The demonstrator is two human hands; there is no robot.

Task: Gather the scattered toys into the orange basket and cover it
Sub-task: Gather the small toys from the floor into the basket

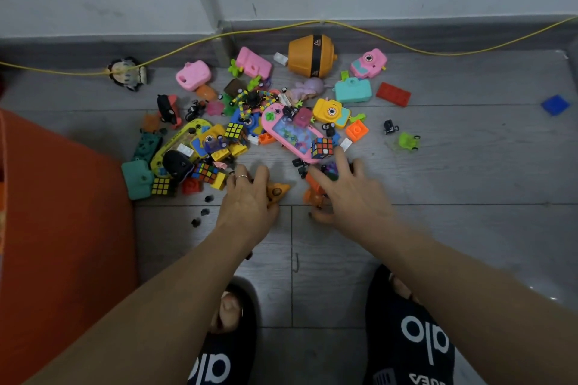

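While both hands work the near edge of the toy pile on the grey plank floor, this is early in the gather step: almost everything is still scattered and nothing visible is in the big orange basket, which sits at the left edge, just beside the pile.

Left hand: fingers curled over a small yellow-orange plastic toy, gripping it against the floor. Right hand: fingers spread, index stretched toward the pink handheld water-game toy with a small rubik's-style cube lying on it; an orange plastic toy lies under the palm, but I can't tell if it's actually held.

Outliers well apart from the pile: red flat brick, blue flat brick, green wheeled toy, orange acorn-shaped plastic container by the wall.

Next move, my read: close on what's under each hand, swing left, drop into the basket. Small black bits near the left wrist will need pinching or sweeping. No basket cover in view, so covering is far off.
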